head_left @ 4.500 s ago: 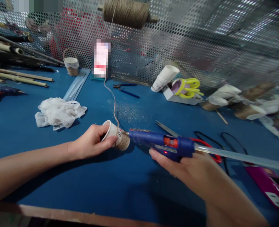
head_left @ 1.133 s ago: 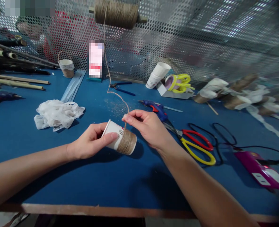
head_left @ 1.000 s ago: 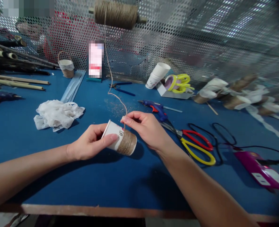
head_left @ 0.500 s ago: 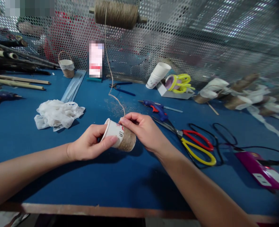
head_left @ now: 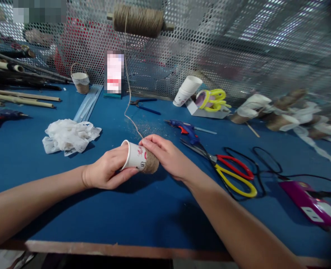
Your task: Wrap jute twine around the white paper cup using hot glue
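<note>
A white paper cup (head_left: 134,156) lies on its side above the table, its mouth facing left. Brown twine (head_left: 152,161) is wound around its lower part. My left hand (head_left: 108,169) grips the cup, fingers inside the mouth and thumb along the outside. At the wound end, my right hand (head_left: 165,153) pinches the twine against the cup with thumb and forefinger. From there the loose strand (head_left: 126,74) runs up to a large twine spool (head_left: 139,20) on a wooden rod at the mesh panel.
Right of my hands lie a blue glue gun (head_left: 185,129), scissors (head_left: 216,160) and a purple power strip (head_left: 308,201). Crumpled white plastic (head_left: 70,135) lies left. Behind are pliers (head_left: 145,106), stacked paper cups (head_left: 186,90) and a small twine-trimmed basket (head_left: 80,83).
The cup has turned a little in my hands, and my left thumb has slid toward the rim. The strand's lower end has shifted left along with my right fingertips.
</note>
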The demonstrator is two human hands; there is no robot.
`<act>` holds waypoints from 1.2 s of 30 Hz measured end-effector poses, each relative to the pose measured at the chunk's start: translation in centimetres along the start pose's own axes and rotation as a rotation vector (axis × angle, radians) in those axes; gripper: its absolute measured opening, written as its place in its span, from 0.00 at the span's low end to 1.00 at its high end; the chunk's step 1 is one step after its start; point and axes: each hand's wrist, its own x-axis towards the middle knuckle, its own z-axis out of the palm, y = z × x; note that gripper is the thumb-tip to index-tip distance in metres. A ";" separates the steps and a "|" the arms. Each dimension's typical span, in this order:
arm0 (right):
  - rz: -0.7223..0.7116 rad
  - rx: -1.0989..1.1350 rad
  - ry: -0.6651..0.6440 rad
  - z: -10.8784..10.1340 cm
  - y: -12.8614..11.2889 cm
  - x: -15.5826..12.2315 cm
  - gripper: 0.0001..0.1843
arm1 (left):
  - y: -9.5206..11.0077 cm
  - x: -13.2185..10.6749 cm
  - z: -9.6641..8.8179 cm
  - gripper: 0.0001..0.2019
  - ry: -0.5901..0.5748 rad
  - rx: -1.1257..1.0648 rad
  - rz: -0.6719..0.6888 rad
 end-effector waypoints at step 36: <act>-0.102 -0.001 0.041 0.7 0.7 0.5 0.09 | 0.8 0.9 1.1 0.09 0.107 -0.628 -0.856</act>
